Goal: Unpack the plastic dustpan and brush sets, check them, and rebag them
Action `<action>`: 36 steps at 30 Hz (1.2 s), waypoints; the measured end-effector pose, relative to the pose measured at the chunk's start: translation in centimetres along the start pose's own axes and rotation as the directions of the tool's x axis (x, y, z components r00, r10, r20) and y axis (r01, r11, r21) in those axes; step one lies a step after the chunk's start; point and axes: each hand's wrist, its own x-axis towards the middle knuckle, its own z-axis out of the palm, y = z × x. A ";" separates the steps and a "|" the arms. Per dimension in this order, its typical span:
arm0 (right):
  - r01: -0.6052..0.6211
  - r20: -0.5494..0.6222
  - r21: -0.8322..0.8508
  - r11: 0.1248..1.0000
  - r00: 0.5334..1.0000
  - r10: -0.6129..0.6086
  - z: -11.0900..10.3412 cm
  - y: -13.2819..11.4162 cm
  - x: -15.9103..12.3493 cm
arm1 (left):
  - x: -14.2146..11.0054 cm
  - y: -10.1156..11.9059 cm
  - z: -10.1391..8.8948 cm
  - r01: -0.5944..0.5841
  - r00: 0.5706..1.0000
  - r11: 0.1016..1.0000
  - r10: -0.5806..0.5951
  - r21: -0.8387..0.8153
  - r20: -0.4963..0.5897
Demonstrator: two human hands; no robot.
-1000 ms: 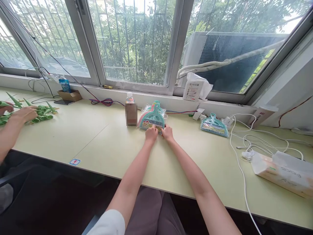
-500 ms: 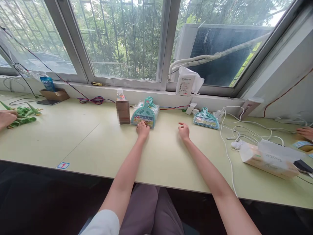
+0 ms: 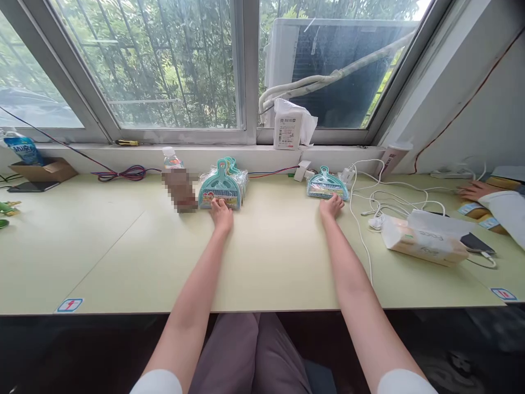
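A wrapped stack of small green dustpan and brush sets (image 3: pixel 220 183) stands at the back of the table, left of centre. My left hand (image 3: pixel 222 215) touches the stack's lower front, its fingers apart against the label. Farther right, one more wrapped dustpan and brush set (image 3: pixel 325 183) leans near the wall. My right hand (image 3: pixel 332 206) has its fingers bent on that set's lower edge; the thumb's hold is partly hidden. Both arms are stretched forward over the pale green table (image 3: pixel 274 257).
A partly pixelated bottle (image 3: pixel 173 160) stands left of the stack. White cables (image 3: pixel 389 191), a tissue pack (image 3: pixel 426 241) and a cup (image 3: pixel 396 158) lie or stand to the right. Another person's hand (image 3: pixel 473 190) is at the far right. A cardboard box (image 3: pixel 53 169) sits at far left.
My right hand has moved forward and right from bare table to the single dustpan and brush set. My left hand stays at the stack. The view has turned slightly right.
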 end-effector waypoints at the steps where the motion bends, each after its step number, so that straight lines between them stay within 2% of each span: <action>1: -0.015 0.006 -0.002 1.000 1.000 0.015 0.0 -0.2 0.2 | 0.1 0.1 -0.1 -0.012 1.000 1.000 0.012 -0.005 0.006; 5: -0.089 -0.025 0.016 0.996 0.996 0.089 -0.4 -0.3 1.5 | 0.7 0.6 -0.5 -0.046 0.999 0.999 0.046 -0.019 0.013; 8: -0.098 -0.076 0.035 0.995 0.992 0.101 -0.6 0.7 3.2 | 1.7 0.9 -0.4 -0.047 0.999 0.999 0.047 0.013 0.008; 15: -0.191 -0.155 0.013 0.981 0.969 0.191 1.3 4.2 7.0 | 4.6 0.9 2.3 0.024 1.000 0.992 -0.023 0.123 -0.013; 18: -0.194 -0.201 0.032 0.981 0.960 0.196 1.7 5.1 7.3 | 5.3 0.6 3.3 0.022 0.999 0.989 -0.015 0.144 -0.047; 22: -0.154 -0.226 0.131 0.979 0.957 0.181 0.8 5.0 6.4 | 5.3 0.1 3.3 0.014 0.999 0.993 -0.010 0.117 -0.037; 26: -0.106 -0.249 0.199 0.974 0.956 0.155 -0.8 3.9 5.2 | 4.2 0.0 2.3 0.019 0.999 0.994 -0.024 0.110 0.043; 30: -0.110 -0.246 0.169 0.979 0.958 0.150 -1.5 3.1 4.9 | 1.3 0.5 0.6 0.001 0.997 0.997 -0.008 0.081 0.076; 33: -0.097 -0.194 0.142 0.985 0.973 0.124 -1.3 2.8 4.9 | -1.3 1.0 -1.0 -0.016 0.995 0.999 0.012 0.041 0.095; 36: -0.067 -0.133 0.141 0.988 0.987 0.086 -1.3 3.3 4.9 | -2.7 1.2 -2.0 -0.033 0.995 0.999 0.031 0.026 0.095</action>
